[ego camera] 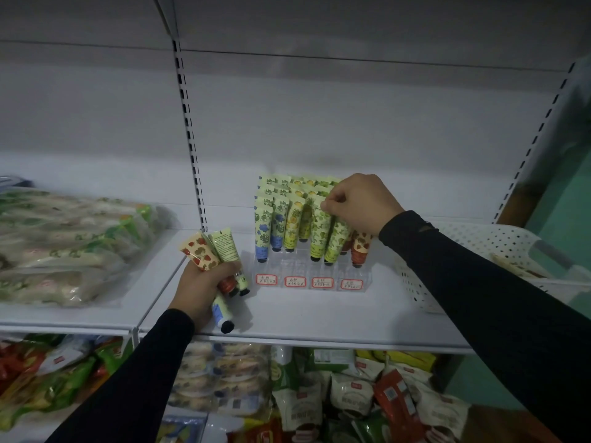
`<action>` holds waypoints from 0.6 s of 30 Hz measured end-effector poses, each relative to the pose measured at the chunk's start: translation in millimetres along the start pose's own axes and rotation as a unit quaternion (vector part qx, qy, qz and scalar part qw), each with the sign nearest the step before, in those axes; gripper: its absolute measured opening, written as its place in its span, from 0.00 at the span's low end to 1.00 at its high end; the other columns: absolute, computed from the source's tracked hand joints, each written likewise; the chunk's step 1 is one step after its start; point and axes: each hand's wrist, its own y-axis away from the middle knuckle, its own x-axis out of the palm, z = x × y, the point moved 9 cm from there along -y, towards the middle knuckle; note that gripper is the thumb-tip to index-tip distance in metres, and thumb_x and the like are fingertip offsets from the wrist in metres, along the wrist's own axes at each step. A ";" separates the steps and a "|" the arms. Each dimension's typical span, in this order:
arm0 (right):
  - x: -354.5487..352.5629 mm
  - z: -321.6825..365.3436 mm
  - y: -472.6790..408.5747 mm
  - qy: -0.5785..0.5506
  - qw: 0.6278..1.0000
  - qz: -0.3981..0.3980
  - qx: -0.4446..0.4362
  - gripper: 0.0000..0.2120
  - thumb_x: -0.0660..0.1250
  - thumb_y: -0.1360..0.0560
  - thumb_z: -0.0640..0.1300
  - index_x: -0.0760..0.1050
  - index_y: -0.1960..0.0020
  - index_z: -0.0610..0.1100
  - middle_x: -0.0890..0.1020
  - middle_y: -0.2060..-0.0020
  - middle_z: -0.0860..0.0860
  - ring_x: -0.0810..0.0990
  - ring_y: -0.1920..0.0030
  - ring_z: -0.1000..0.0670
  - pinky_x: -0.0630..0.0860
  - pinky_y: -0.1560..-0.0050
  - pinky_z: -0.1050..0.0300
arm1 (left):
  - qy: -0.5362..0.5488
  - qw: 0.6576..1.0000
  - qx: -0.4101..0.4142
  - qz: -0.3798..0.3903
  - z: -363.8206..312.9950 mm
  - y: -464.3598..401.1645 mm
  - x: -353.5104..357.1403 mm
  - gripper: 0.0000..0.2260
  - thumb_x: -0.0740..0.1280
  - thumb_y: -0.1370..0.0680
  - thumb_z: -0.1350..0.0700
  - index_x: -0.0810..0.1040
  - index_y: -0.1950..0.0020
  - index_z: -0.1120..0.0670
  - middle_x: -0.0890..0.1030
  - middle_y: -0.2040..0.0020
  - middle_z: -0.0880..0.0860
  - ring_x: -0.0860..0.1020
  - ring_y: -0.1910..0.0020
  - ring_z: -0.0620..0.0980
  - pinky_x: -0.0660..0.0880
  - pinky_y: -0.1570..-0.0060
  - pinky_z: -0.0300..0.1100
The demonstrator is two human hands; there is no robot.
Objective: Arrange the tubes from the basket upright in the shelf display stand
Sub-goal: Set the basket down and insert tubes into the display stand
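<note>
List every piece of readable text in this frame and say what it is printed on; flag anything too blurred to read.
No text here can be read with confidence.
Four red-bordered price labels on the front of the clear display stand: handwritten, too small and blurred to quote.
Green tube in the left hand: fine print on its back, illegible.
Snack packets on the lower shelf: small red labels, blurred.
Tubes under the right hand: patterns only, no legible words.
</note>
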 end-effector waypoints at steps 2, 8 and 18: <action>1.1 0.4 -0.2 0.002 1.000 -0.001 -0.005 0.13 0.66 0.21 0.48 0.84 0.55 0.40 0.85 0.55 0.48 0.81 0.57 0.49 0.77 0.53 0.55 | 0.008 1.000 -0.002 0.004 0.2 0.8 1.3 0.06 0.68 0.25 0.69 0.79 0.53 0.59 0.83 0.65 0.53 0.82 0.69 0.50 0.77 0.72 0.41; 5.1 5.9 -2.0 0.023 0.999 -0.007 -0.038 0.13 0.65 0.21 0.48 0.84 0.54 0.40 0.85 0.57 0.49 0.79 0.61 0.52 0.68 0.62 0.61 | 0.005 1.000 0.002 0.004 -0.8 1.0 1.3 0.06 0.68 0.25 0.69 0.79 0.53 0.59 0.83 0.65 0.53 0.82 0.69 0.50 0.78 0.72 0.41; 12.2 1.3 -2.0 -0.007 0.998 0.036 -0.046 0.10 0.68 0.22 0.47 0.85 0.51 0.43 0.85 0.52 0.53 0.79 0.58 0.56 0.72 0.57 0.62 | 0.000 1.000 0.000 0.001 0.3 1.0 1.4 0.06 0.68 0.25 0.68 0.78 0.53 0.59 0.83 0.64 0.54 0.82 0.69 0.50 0.77 0.73 0.41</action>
